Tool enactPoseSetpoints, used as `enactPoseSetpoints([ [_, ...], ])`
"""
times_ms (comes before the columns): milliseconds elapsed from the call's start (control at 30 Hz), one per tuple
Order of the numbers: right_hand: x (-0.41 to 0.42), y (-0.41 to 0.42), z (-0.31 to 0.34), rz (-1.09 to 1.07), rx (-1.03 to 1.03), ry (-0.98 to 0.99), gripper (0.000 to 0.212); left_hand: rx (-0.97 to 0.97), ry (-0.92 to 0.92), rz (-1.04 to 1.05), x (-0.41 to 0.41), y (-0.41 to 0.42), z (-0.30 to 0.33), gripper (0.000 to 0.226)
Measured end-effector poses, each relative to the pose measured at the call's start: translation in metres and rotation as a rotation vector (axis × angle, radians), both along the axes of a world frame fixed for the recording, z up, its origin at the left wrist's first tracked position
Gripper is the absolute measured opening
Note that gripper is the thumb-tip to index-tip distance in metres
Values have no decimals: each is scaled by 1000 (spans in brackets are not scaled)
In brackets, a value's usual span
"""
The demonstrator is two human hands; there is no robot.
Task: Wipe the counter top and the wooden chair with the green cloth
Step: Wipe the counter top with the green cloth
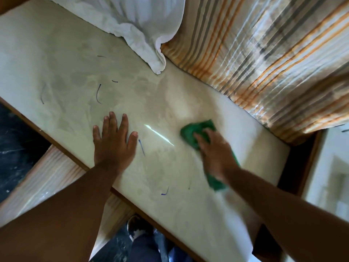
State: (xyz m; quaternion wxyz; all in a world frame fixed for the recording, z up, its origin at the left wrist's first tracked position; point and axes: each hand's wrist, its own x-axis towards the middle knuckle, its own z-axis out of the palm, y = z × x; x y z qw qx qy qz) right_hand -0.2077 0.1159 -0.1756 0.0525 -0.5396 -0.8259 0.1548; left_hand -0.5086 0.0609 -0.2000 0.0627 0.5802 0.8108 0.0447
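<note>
The pale marbled counter top point(68, 72) runs diagonally across the view, with several thin blue pen marks on it. My right hand point(215, 152) presses the green cloth point(190, 131) flat onto the counter near its right end; the hand and cloth are blurred by motion. The cloth shows beyond my fingers and again under my wrist. My left hand point(113, 140) lies flat on the counter with fingers spread, holding nothing, left of a bright streak of light. No wooden chair can be made out for certain.
A white cloth point(136, 21) hangs onto the counter's far edge. A striped orange and grey curtain point(264, 53) falls along the far right side. A light wood surface point(49, 178) sits below the counter's near edge. My shoe point(136, 225) stands on the dark floor.
</note>
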Motion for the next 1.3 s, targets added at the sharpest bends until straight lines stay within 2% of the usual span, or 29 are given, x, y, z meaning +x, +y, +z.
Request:
enactPoseSetpoints([
  [67, -9, 41, -3, -97, 29, -111, 60, 2, 1, 6, -1, 1, -2, 69],
  [133, -26, 42, -4, -183, -2, -94, 71, -4, 3, 6, -1, 1, -5, 69],
  [167, -36, 26, -4, -190, -31, -48, 68, -11, 5, 5, -1, 0, -5, 69],
  [233, -48, -27, -2, -221, -50, 135, 44, -15, 8, 10, 1, -1, -4, 70],
  [267, -50, -56, 2, -158, -39, 181, 35, -17, 8, 11, 2, -1, -2, 71],
  [333, -48, -78, 10, 57, -63, 137, 39, -22, -1, 0, 2, 0, 1, 72],
  [367, -43, -66, 8, 87, -55, 126, 42, -20, -7, -2, 3, -1, 2, 73],
  [533, -49, 46, -2, -280, 44, -17, 49, -25, -10, -19, 0, -1, 0, 73],
  [633, -71, 65, 0, -420, 19, 2, 56, -26, -6, -27, -2, -1, 0, 72],
  [700, -90, 34, 2, -426, -9, 42, 49, -25, -26, -23, -1, -1, 1, 70],
  [800, -110, -68, 3, -108, -28, 62, 42, -18, -69, -22, -1, -2, 5, 67],
  [900, -73, -142, 8, 97, -85, 66, 39, -22, -110, -36, -4, -3, 7, 68],
  [933, -52, -146, 10, 50, -74, 29, 40, -27, -112, -49, -5, -3, 7, 69],
  [1033, 0, -119, 11, -371, -2, -66, 50, -30, -117, -68, -7, -2, 7, 74],
  [1133, -23, -116, 5, -651, 12, -72, 50, -38, -128, -74, -7, -4, 7, 75],
  [1233, -92, -178, -4, -589, -74, -4, 48, -34, -116, -77, -6, -4, 7, 75],
  [1300, -106, -206, 2, -328, -86, -8, 58, -42, -121, -76, -7, -5, 7, 74],
])
